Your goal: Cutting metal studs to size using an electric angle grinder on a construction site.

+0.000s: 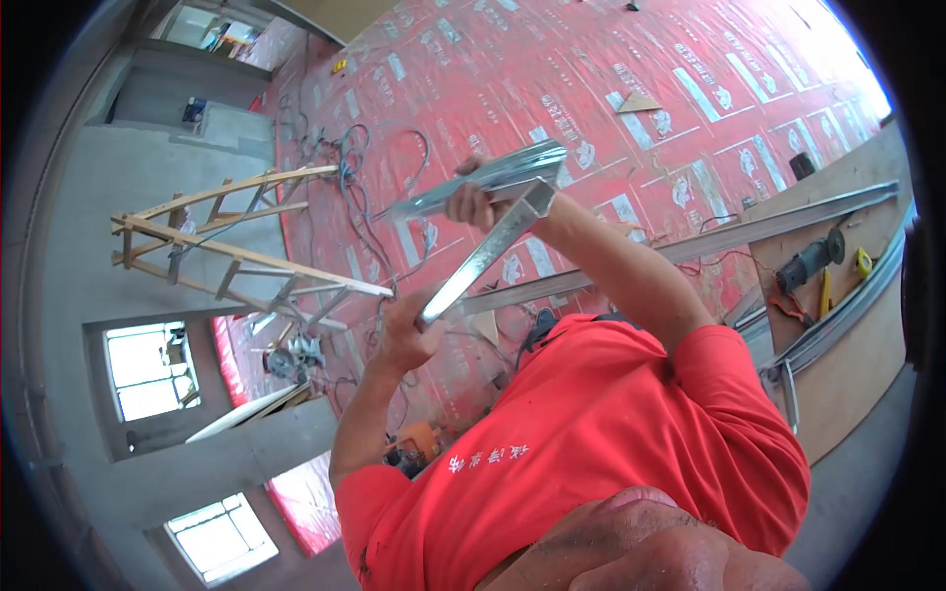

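Observation:
My left hand (409, 330) is closed round the lower end of a short, shiny metal channel (488, 254). The channel slants up to the right, and its open end appears in front of my right wrist. Farther out, my right hand (471, 202) grips a second piece, a bright metal profile (512, 169). That profile lies nearly level, its left end blurred. Both pieces are held up in the air above the floor, close to each other. Whether they touch I cannot tell.
A wooden stepladder (222, 229) stands at left, with cables (357, 163) beside it. Behind my right arm runs a long metal profile (724, 236). An angle grinder (810, 264) and yellow tape measure (864, 263) lie on a wooden board (852, 374). Red printed film (473, 89) covers the floor.

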A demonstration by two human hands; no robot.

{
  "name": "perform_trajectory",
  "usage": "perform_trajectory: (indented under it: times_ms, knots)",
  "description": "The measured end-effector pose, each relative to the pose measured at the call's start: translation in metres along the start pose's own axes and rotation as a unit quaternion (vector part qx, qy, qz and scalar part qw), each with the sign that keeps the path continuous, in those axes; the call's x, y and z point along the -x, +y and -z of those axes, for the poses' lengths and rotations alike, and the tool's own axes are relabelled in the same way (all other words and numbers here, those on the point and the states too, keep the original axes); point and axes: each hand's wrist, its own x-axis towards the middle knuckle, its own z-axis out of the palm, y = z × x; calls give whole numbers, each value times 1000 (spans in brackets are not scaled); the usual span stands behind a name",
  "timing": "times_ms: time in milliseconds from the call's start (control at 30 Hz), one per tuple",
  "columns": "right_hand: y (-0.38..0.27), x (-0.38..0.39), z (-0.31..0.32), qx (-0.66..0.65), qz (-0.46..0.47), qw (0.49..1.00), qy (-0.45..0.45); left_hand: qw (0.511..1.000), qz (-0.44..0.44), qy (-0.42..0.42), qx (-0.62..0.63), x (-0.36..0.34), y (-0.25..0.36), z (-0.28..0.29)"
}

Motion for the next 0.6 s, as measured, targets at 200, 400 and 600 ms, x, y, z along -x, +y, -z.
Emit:
perform_trajectory:
  times_ms: [200, 400, 600]
  knots:
    - [-8, -42, -63, 371, 689, 584, 214, 984, 157, 27, 80, 82, -83, 52]
    - [34, -78, -51, 414, 741, 473, 234, 956, 206, -41, 205, 109, -121, 79]
    - [-15, -173, 98, 177, 393, 901, -45, 976, 47, -50, 205, 124, -151, 78]
